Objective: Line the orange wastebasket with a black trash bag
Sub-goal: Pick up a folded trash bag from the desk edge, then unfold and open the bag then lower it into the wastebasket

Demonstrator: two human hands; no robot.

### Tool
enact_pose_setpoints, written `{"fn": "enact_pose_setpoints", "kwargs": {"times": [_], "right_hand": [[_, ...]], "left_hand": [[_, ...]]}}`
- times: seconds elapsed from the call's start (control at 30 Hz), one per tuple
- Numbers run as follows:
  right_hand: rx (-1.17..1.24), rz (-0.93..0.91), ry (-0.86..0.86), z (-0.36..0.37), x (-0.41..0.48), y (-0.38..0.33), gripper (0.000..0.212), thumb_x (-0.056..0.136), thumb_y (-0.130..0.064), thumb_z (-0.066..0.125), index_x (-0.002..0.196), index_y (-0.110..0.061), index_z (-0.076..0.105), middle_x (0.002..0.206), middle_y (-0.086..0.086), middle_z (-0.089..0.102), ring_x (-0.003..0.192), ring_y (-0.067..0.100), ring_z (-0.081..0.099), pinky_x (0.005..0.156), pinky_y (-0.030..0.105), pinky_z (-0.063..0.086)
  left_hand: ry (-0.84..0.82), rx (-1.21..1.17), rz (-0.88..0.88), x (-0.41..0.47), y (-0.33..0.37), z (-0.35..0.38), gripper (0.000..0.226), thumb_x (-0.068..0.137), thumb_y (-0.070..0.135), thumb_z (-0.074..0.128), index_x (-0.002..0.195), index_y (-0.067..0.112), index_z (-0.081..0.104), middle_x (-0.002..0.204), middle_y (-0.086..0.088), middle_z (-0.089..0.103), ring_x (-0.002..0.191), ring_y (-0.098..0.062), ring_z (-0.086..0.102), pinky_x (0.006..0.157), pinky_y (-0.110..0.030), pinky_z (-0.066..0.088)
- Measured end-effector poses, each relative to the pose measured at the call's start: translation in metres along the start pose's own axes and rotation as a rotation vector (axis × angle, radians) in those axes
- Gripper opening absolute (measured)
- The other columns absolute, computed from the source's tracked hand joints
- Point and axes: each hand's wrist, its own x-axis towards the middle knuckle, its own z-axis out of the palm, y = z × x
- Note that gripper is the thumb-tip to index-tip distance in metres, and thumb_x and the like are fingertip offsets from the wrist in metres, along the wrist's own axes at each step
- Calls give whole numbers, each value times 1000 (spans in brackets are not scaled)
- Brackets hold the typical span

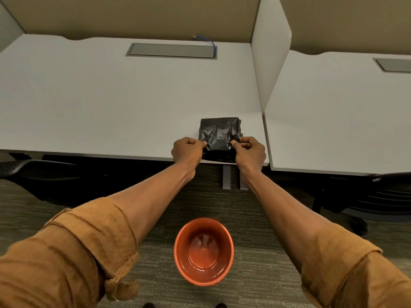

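A folded black trash bag [220, 132] lies on the white desk [111, 103] near its front edge, with its near part hanging over the edge. My left hand [186, 152] pinches the bag's near left corner between thumb and fingers. My right hand [250, 152] pinches the near right corner the same way. The orange wastebasket [203, 252] stands upright and empty on the carpet below, between my forearms.
A white divider panel [270, 58] separates this desk from a second desk [333, 118] on the right. A grey cable hatch [171, 50] with a blue cable [210, 43] sits at the desk's back. Dark office chairs [367, 194] stand under the desks at left and right.
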Motion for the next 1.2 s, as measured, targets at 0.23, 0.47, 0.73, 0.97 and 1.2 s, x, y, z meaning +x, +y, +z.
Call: {"fn": "enact_pose_setpoints", "kwargs": {"times": [0.23,0.47,0.73,0.97,1.2], "right_hand": [[350,101,-14,-25,-47,-12,8,90,-13,82,93,-14,75,91,3,78,83,8,74,79,29,60],[423,155,-135,-65,-131,1,21,86,10,74,79,-10,70,75,12,66,68,17,60,57,18,49],[380,177,-413,-115,-211,30,28,79,21,60,73,-6,65,61,9,62,56,15,59,54,25,51],[346,220,-700,-140,-237,47,17,63,-4,63,80,-5,64,72,16,56,65,25,52,56,26,48],[335,354,-753,-149,-242,41,49,86,-54,76,110,-12,70,101,4,80,90,20,77,71,32,58]], "left_hand": [[-172,-336,-134,-36,5,-30,41,92,41,83,101,2,79,97,-11,87,88,-32,85,75,-43,70],[-421,-338,-286,-95,-34,-75,78,72,76,83,115,11,84,106,-13,86,97,-28,83,77,-42,67],[-419,-433,-421,-159,-43,-113,58,84,46,88,118,0,82,116,-22,82,109,-36,79,103,-52,63],[-270,-380,-341,-198,-52,-122,32,93,-4,77,124,-9,73,110,-23,78,87,-27,74,81,-36,62],[-345,-211,-122,-225,-55,-133,38,82,-20,80,113,1,75,113,-21,82,97,-29,81,81,-33,67]]}}
